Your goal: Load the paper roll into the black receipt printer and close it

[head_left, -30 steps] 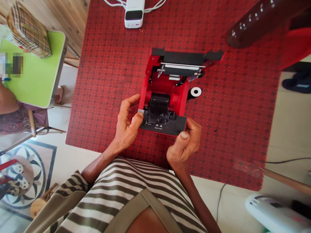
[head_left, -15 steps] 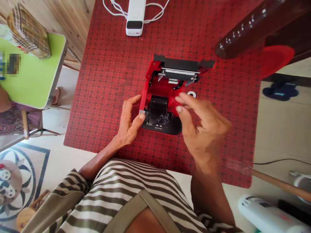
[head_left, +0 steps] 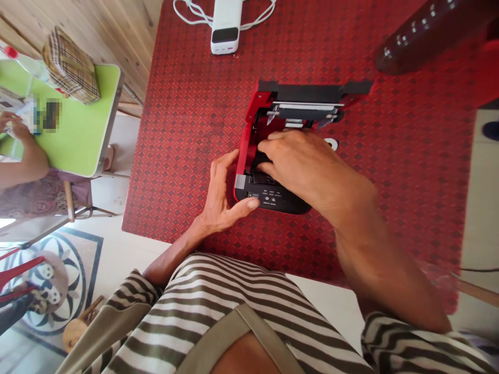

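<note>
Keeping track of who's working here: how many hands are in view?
3. The left hand holds the red-and-black device, the right hand reaches into it, and a co-worker's hand lies over the green table at left; more may be hidden.

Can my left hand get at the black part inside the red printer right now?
Probably not: the right hand covers the black part, and the printer's red wall stands between it and the left hand.

a red and black printer (head_left: 277, 203) is sitting on a diamond-patterned red mat (head_left: 175, 156), with an olive-and-white striped shirt (head_left: 234, 322) showing just below it.
</note>
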`<move>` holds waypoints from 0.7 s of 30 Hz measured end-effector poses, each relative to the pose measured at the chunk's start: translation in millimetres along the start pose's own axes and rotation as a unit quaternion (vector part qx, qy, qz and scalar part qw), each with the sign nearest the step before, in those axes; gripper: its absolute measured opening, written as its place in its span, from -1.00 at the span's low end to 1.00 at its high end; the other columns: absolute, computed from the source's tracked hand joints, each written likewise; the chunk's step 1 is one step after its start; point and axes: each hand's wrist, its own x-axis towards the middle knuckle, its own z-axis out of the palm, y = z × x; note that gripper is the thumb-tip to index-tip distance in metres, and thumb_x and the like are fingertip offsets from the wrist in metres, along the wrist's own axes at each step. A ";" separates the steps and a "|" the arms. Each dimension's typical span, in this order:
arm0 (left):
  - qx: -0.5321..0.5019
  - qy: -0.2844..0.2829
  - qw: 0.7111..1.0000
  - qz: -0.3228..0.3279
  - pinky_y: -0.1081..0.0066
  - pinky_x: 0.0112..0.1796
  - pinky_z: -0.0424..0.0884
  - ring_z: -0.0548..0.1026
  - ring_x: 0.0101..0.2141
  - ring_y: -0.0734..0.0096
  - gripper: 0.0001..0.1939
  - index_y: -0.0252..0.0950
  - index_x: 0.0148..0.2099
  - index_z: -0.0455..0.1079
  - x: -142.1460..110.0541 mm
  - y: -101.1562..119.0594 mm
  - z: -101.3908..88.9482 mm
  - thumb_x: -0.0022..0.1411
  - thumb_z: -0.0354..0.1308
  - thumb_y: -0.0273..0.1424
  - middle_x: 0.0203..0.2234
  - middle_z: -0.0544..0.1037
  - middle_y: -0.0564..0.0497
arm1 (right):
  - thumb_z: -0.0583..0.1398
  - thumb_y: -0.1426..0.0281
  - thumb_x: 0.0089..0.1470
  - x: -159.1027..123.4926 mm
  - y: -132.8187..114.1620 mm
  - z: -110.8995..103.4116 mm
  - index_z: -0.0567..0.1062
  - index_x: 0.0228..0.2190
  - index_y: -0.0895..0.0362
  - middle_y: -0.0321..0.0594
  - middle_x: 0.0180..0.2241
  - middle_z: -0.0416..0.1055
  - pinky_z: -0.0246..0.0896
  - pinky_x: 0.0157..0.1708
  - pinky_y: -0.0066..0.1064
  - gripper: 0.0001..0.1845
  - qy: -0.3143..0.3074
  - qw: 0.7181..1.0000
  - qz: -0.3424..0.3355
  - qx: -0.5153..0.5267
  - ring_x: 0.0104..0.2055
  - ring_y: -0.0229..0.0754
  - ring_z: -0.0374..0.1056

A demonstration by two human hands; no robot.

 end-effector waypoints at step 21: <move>0.048 0.019 0.999 0.010 -0.47 0.50 0.57 0.53 0.49 -0.43 0.18 0.15 0.90 0.12 -3.2 -9.5 -5.9 0.56 0.16 0.62 0.61 0.49 -0.21 | 0.54 0.24 0.30 -98.0 29.2 -34.3 0.86 0.00 -0.13 -0.22 -0.03 0.90 0.70 0.01 0.04 -0.76 0.263 0.888 0.107 0.362 -0.09 0.11 0.75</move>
